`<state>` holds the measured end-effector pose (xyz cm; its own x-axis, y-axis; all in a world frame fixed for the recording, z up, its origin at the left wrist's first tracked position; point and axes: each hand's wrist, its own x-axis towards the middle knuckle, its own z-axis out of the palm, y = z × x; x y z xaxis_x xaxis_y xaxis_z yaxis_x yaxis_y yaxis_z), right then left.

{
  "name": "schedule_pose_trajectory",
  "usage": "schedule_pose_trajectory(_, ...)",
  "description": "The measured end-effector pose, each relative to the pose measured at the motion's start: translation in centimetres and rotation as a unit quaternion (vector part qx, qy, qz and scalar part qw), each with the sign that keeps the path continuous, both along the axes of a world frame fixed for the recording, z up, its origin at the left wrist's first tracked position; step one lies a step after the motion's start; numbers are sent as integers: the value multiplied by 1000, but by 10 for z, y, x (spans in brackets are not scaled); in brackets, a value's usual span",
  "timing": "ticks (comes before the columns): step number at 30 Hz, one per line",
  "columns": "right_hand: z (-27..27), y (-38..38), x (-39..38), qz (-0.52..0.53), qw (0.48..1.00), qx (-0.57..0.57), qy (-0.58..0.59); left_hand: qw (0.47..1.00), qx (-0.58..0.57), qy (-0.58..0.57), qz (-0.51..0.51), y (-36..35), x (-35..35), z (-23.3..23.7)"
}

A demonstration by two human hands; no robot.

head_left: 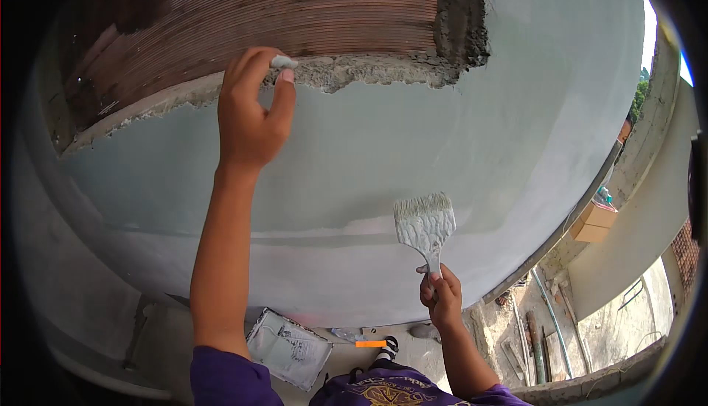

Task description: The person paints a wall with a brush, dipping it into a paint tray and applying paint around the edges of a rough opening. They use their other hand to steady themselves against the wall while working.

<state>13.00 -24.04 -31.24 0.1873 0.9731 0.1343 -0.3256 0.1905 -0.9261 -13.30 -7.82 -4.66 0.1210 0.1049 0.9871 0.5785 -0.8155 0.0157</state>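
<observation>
My left hand (254,107) is raised at the rough lower edge of an opening in the wall. Between its thumb and fingers it pinches a small whitish lump (283,61), whose kind I cannot make out. Lower and to the right, my right hand (442,295) is closed round the handle of a wide paintbrush (425,221). The brush points bristles up, its head coated in pale paint, in front of the wall (369,148). The wall has a grey-green painted area with a whiter band below it.
A paint tray (290,348) smeared with white stands on the floor by the wall's foot. Ribbed brick (317,8) fills the opening, with a broken mortar edge (361,74). Pipes and poles (536,343) lie at right, below a cardboard box (594,221).
</observation>
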Motion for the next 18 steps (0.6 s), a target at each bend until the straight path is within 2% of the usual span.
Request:
schedule_pose_trajectory(2,3,12,-16,39,998,45,-35,999,-33,-8,-38,-28,-18,-50)
schedule_pose_trajectory(4,11,22,-41,63,995,62,-42,984,-147,-47,-95,-56,-28,-106)
schedule_pose_trajectory(7,10,38,-74,113,987,87,-72,896,-376,-158,-174,-83,-33,-191)
schedule_pose_trajectory(8,8,43,-85,113,984,97,-96,869,-432,-163,-176,-91,-33,-209)
schedule_pose_trajectory(12,2,46,-115,173,970,96,-145,763,-570,-223,-207,-119,-20,-250)
schedule_pose_trajectory(15,-6,56,-136,210,942,132,-226,705,-603,-268,-260,-121,-22,-264)
schedule_pose_trajectory(16,-5,56,-142,212,932,131,-265,690,-608,-272,-284,-123,-25,-269)
schedule_pose_trajectory(18,-7,53,-153,216,925,142,-280,693,-598,-319,-246,-127,-25,-272)
